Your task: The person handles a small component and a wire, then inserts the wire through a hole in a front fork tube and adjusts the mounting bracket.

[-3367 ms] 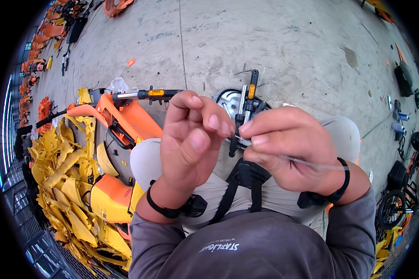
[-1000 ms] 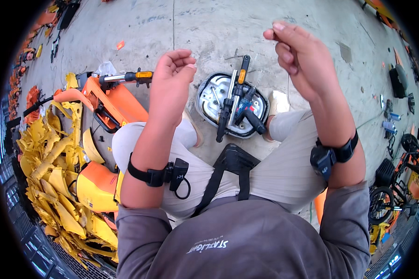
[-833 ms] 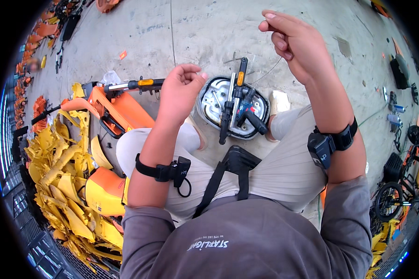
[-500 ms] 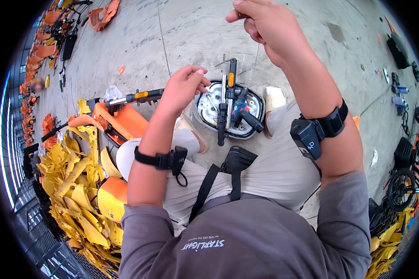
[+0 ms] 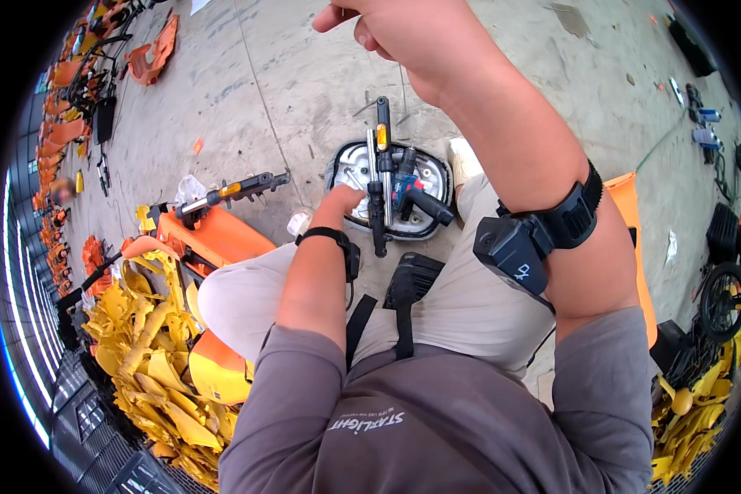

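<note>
Between my legs lies an oval, black-rimmed shell (image 5: pixel 451 183) with a pale interior. Across it rests a black-and-silver fork-like tube (image 5: pixel 383 138) with an orange reflector, beside a blue-and-black cordless drill (image 5: pixel 403 188). My left hand (image 5: pixel 347 198) is at the shell's near left edge, close to a small silver tool; its fingers are hidden, and contact is unclear. My right hand (image 5: pixel 416 37) is raised beyond the shell at the top of the view. Its index finger points left while the others curl in; a tiny pale bit shows at the fingertips.
Left of my knee, a similar tube (image 5: pixel 232 191) lies on an orange panel (image 5: pixel 222 235). Yellow plastic pieces (image 5: pixel 152 354) are heaped nearer me. Orange parts line the far left. A wheel (image 5: pixel 723 302), cans (image 5: pixel 704 136) and black parts lie at the right.
My left hand has come down and toward me, to the shell's near left edge. My right hand has moved left and farther up in view. The view has shifted slightly.
</note>
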Tool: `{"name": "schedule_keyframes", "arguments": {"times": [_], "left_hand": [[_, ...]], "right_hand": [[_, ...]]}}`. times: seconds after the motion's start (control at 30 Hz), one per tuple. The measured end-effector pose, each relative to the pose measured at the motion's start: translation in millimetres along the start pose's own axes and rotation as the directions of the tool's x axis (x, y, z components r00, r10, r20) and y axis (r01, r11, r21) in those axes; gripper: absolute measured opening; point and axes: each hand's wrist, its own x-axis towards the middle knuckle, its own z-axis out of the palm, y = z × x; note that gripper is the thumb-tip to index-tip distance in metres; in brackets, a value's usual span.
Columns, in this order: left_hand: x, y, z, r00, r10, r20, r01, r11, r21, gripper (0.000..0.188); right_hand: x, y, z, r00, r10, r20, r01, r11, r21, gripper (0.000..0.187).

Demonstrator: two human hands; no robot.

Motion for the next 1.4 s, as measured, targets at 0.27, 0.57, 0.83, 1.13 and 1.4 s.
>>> {"name": "schedule_keyframes", "arguments": {"times": [0.27, 0.57, 0.83, 1.13, 1.4], "left_hand": [[15, -25, 50, 0.995, -0.051, 0.081, 0.06, 0.992, -0.107, 0.039], [25, -37, 51, 0.964, 0.218, -0.15, -0.141, 0.903, 0.405, 0.027], [-44, -8, -41, 0.936, 0.066, -0.345, 0.024, 0.968, 0.249, 0.029], [-200, 40, -180, 0.935, 0.223, -0.276, -0.006, 0.788, 0.616, 0.029], [-382, 40, -237, 0.734, 0.493, -0.467, 0.027, 0.666, 0.746, 0.013]], "right_hand": [[5, 8, 2, 0.998, -0.056, 0.033, 0.056, 0.998, 0.019, 0.04], [10, 11, 11, 0.998, -0.041, 0.055, 0.045, 0.996, -0.072, 0.034], [22, 23, 17, 0.997, -0.043, -0.057, 0.031, 0.979, -0.199, 0.036], [24, 36, 9, 0.954, 0.163, 0.251, -0.019, 0.871, -0.49, 0.04], [-13, 40, 48, 0.858, 0.131, 0.496, 0.48, 0.136, -0.866, 0.049]]}}
